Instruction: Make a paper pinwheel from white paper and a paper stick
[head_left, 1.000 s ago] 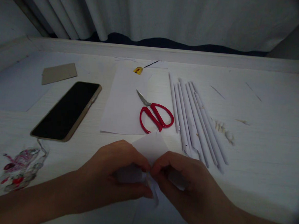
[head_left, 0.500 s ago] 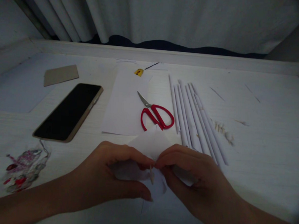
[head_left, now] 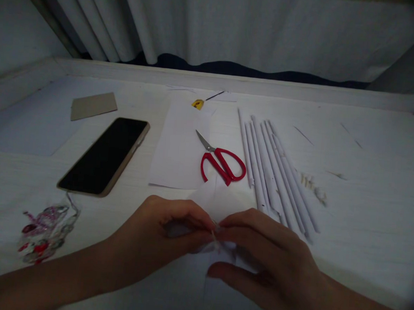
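Head view, dim light. The sheet of white paper (head_left: 221,206) lies at the near middle of the pale wood-grain table (head_left: 364,205), thin and matte, its far corner sticking out in a soft peak between the two hands, the rest creased and bunched under the fingers. The left hand (head_left: 161,236) pinches the paper's edge between thumb and forefinger; the right hand (head_left: 267,255) pinches it too, fingertips of both hands meeting at one point, thumb curled underneath.

Just beyond the paper: red-handled scissors (head_left: 220,160), steel blades shut, resting partly on a flat white sheet (head_left: 176,148). Right of them, a fan of slim rolled paper tubes (head_left: 275,168). Left, a black glossy phone (head_left: 106,154) in a tan case, a brown card rectangle (head_left: 93,106), a crinkled clear wrapper (head_left: 45,232) with red print.
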The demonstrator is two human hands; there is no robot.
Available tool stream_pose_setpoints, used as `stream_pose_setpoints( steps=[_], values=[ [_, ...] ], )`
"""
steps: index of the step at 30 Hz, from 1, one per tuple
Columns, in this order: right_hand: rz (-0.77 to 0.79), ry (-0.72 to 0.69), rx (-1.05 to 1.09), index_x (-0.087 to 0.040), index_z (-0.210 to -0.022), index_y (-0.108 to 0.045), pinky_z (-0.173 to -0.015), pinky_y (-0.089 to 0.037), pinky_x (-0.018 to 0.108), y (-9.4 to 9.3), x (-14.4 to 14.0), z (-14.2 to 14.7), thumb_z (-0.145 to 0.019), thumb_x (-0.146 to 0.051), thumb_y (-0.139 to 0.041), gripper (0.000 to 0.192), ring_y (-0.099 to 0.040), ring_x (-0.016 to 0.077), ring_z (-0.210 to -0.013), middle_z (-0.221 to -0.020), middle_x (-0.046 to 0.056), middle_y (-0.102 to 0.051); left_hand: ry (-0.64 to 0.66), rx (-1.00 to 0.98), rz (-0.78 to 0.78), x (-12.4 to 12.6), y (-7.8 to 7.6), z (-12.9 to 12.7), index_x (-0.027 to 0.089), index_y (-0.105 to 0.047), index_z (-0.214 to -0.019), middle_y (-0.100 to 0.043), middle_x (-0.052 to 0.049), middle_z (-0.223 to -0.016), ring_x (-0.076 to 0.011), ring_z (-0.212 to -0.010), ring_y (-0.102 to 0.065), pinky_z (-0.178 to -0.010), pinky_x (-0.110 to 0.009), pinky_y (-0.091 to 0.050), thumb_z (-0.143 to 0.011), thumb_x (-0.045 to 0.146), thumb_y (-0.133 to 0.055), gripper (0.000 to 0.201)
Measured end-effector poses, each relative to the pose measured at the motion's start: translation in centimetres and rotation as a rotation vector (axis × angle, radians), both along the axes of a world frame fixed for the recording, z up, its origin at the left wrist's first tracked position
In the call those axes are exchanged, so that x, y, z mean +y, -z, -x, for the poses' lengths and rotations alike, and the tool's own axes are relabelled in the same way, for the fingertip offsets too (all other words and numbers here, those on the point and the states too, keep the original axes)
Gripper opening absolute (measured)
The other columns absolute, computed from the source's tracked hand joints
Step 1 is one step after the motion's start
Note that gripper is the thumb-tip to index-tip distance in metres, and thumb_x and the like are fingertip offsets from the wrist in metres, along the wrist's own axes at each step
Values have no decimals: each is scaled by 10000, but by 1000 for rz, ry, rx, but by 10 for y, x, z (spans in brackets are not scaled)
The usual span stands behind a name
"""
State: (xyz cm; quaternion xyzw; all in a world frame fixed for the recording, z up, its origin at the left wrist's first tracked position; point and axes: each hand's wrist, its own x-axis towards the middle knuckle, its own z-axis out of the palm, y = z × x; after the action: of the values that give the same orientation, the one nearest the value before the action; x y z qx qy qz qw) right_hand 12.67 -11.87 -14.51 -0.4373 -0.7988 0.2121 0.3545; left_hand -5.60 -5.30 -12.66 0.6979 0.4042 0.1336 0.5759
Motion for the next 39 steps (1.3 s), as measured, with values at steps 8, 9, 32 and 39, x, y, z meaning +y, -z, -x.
stream_pose_setpoints(
  steps=[8, 9, 32, 39],
  values=[
    [-70, 43, -13, -96, -854, -645, -663, -539, 225, 0, 3, 3, -783, -102, -567, 105, -614, 142, -739, -823, 89, -658, 64, 46, -99, 2, 0, 0, 193, -576, -888, -695, 23, -778, -112, -733, -628, -692, -179, -466, -721, 188, -626, 175],
    [-60, 43, -17, -99, -854, -643, -669, -538, 230, 0, 2, 3, -777, -94, -569, 108, -613, 144, -747, -831, 90, -657, 83, 46, -121, 3, 1, 1, 196, -575, -906, -691, 17, -808, -118, -759, -626, -711, -187, -464, -721, 183, -621, 191],
    [250, -38, 199, -226, -1032, -509, -701, -513, 209, 5, -5, 0, -815, -121, -531, 242, -608, 121, -795, -901, 9, -606, 258, -47, 66, 11, -11, 2, 276, -653, -971, -698, 58, -810, -107, -739, -632, -691, -185, -483, -751, 143, -591, 264],
    [-67, 24, -7, -194, -1058, -513, -682, -520, 253, -5, -4, -1, -781, -120, -563, 291, -610, 164, -803, -926, 46, -645, 136, 71, 32, 11, -6, 0, 232, -680, -898, -710, 26, -808, -142, -735, -641, -652, -207, -496, -762, 212, -569, 177]
  ],
)
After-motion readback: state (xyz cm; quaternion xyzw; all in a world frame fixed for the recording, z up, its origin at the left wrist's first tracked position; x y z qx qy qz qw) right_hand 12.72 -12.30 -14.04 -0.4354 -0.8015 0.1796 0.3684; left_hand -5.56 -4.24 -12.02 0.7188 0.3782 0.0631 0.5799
